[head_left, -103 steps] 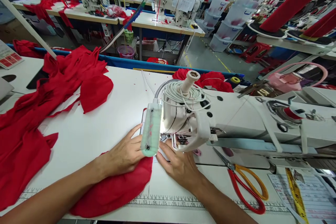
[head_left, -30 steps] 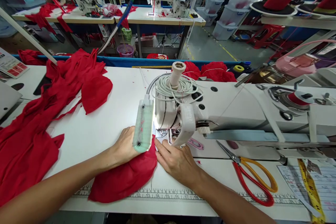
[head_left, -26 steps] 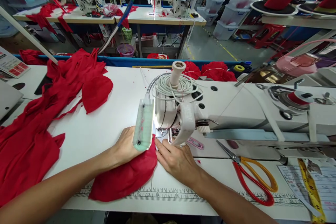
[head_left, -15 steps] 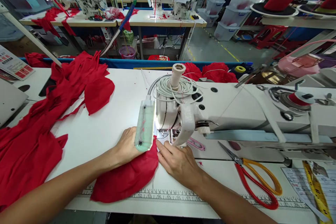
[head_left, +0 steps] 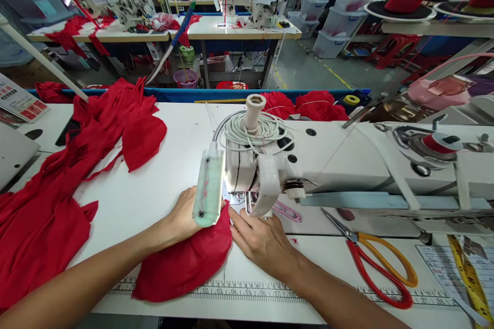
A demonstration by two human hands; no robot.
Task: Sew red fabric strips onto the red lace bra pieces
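A curved piece of red fabric lies on the white table, its top corner at the needle area of a white sewing machine. My left hand is closed on the fabric's upper left part; a green-white lamp hides most of its fingers. Against the fabric's right edge, just below the presser foot, are the closed fingers of my right hand. The machine's white guard partly covers that hand's upper side. A pink thread snipper lies behind my right hand.
Scissors with orange and red handles lie at the right, near a yellow tape measure. A heap of red fabric covers the table's left side. A printed ruler runs along the front edge. Red bundles sit behind the machine.
The view has shifted slightly, moving the machine and lamp a little left in the picture. Both hands stay at the fabric with almost no visible movement.
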